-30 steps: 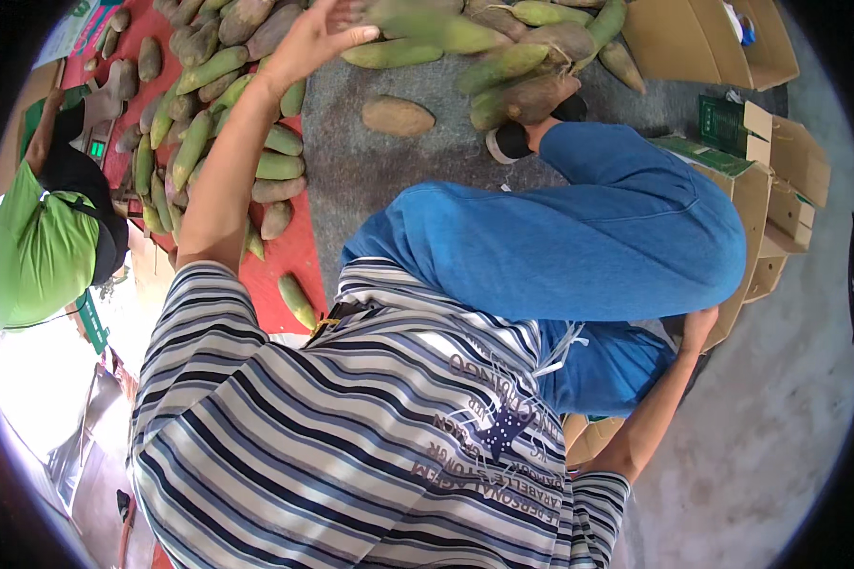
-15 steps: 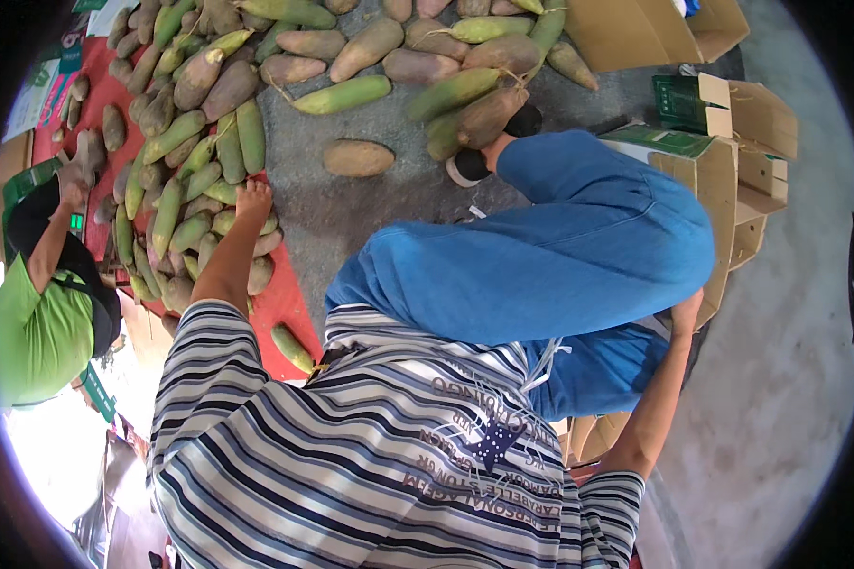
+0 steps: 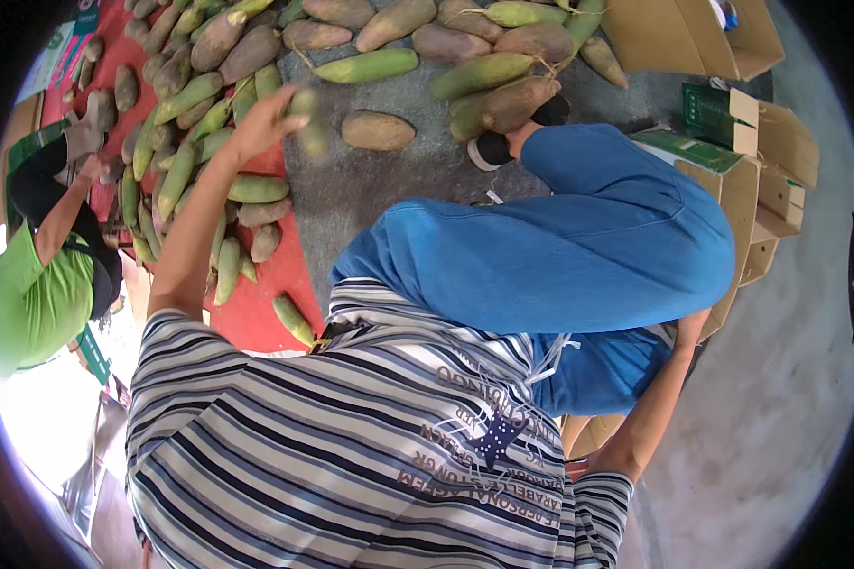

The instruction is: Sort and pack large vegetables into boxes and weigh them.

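My left hand (image 3: 268, 121) is raised over the right edge of a heap of radishes. It grips a green radish (image 3: 311, 128), which is blurred by motion and upright in the view. Under my left forearm lie more green and brownish radishes (image 3: 258, 188) on a red sheet (image 3: 280, 275). A single brown radish (image 3: 378, 131) rests on the dark mat, just right of the held one. Down at my right side, my right hand (image 3: 690, 329) is against the blue trouser leg (image 3: 550, 256), its fingers mostly hidden behind it.
Long green and reddish-brown radishes (image 3: 446, 43) lie across the far side of the dark mat (image 3: 337, 204). Open cardboard boxes (image 3: 745, 190) stand to the right. At far left, a person in a green shirt (image 3: 43, 294) reaches toward the heap.
My left hand has lifted from the heap and moved away and rightward with a green radish in it. My right hand stays by the leg. The view has shifted slightly.
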Action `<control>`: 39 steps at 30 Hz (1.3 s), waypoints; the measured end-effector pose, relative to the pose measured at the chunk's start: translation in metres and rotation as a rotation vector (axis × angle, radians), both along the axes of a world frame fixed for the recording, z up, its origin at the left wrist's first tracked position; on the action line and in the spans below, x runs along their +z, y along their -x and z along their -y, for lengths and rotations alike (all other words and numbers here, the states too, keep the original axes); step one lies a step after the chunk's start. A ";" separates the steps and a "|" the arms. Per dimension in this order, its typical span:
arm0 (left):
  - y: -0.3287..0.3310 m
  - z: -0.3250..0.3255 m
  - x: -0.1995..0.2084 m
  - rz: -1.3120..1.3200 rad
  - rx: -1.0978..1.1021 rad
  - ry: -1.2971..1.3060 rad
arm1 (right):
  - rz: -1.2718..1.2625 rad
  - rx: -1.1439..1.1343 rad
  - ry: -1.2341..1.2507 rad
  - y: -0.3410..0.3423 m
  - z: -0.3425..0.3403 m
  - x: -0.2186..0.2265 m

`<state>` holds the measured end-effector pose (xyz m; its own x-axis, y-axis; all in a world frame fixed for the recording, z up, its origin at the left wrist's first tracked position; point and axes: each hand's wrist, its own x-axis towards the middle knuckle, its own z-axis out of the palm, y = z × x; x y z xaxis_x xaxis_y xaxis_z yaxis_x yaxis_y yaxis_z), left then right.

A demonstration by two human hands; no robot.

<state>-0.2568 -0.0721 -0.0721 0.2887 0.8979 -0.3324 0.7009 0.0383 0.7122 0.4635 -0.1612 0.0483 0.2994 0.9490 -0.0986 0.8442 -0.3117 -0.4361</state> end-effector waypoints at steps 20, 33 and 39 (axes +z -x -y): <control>0.036 0.133 -0.102 -1.023 -0.293 0.444 | 0.030 0.056 0.030 -0.005 -0.007 -0.009; 0.029 -0.003 -0.068 -0.071 0.814 -0.518 | -0.038 0.028 -0.018 0.004 0.000 -0.012; 0.099 0.058 -0.160 -0.361 1.301 0.328 | 0.058 0.060 0.033 0.000 0.000 0.005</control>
